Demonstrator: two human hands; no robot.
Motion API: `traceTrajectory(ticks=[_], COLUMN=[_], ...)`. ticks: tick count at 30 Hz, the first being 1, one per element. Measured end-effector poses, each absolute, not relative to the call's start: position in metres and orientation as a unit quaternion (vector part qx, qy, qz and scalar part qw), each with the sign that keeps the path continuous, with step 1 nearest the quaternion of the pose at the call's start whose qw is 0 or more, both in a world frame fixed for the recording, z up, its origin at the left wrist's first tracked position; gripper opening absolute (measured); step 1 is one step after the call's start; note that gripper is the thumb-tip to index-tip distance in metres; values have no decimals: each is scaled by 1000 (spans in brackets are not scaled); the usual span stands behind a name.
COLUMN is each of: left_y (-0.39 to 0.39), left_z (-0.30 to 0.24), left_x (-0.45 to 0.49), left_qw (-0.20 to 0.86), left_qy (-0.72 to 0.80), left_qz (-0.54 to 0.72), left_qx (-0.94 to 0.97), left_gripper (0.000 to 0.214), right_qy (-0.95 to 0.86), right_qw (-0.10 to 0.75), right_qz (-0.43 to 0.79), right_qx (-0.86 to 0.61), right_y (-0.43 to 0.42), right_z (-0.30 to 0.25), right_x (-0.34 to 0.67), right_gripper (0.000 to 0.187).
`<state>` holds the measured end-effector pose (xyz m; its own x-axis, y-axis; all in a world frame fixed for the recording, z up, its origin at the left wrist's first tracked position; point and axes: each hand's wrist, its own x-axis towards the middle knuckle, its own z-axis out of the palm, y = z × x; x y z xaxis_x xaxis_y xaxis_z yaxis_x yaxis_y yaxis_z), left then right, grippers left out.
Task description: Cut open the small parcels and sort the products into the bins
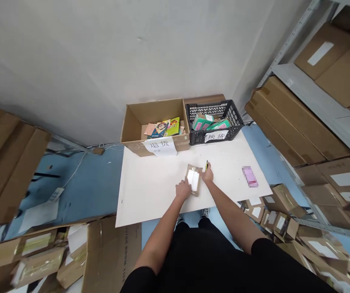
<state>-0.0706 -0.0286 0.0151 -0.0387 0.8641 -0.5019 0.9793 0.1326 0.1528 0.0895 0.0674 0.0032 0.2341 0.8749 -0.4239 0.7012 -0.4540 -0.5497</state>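
Observation:
A small brown parcel [193, 179] with a white label lies on the white table [150, 187] in front of me. My left hand [182, 189] rests against the parcel's near left edge, fingers curled on it. My right hand [207, 174] sits at the parcel's right side, closed around a thin dark tool with a yellow-green tip [206, 165] that points away from me.
At the table's back stand an open cardboard box [155, 114] with colourful booklets and a paper sign, and a black plastic crate [214, 109] with green packets. A pink object [250, 176] lies to the right. Stacked cartons fill shelves at right; small parcels pile on the floor either side.

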Motion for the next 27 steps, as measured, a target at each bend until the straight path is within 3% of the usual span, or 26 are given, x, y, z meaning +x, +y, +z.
traceTrajectory(ticks=[5, 8, 11, 15, 21, 23, 27], left_y=[-27, 8, 37, 31, -18, -24, -25], left_z=[18, 20, 15, -1, -17, -16, -14], left_x=[-70, -76, -75, -61, -32, -28, -19], left_qw=[210, 193, 231, 240, 195, 189, 179], left_qy=[673, 562, 474, 544, 677, 683, 703], left_qz=[-107, -110, -154, -168, -146, -144, -151], left_qx=[701, 797, 836, 786, 695, 690, 671], left_gripper=[68, 83, 95, 94, 78, 70, 64], right_qy=[-555, -556, -556, -537, -566, -573, -539], right_qw=[145, 168, 115, 29, 45, 59, 103], right_qz=[327, 320, 340, 387, 365, 377, 448], right_qx=[-751, -748, -750, -749, -738, -725, -706], right_y=[119, 94, 47, 17, 77, 89, 72], right_z=[25, 30, 23, 9, 15, 20, 24], right_x=[83, 106, 133, 144, 129, 135, 166], right_gripper=[97, 94, 95, 96, 109, 101, 65])
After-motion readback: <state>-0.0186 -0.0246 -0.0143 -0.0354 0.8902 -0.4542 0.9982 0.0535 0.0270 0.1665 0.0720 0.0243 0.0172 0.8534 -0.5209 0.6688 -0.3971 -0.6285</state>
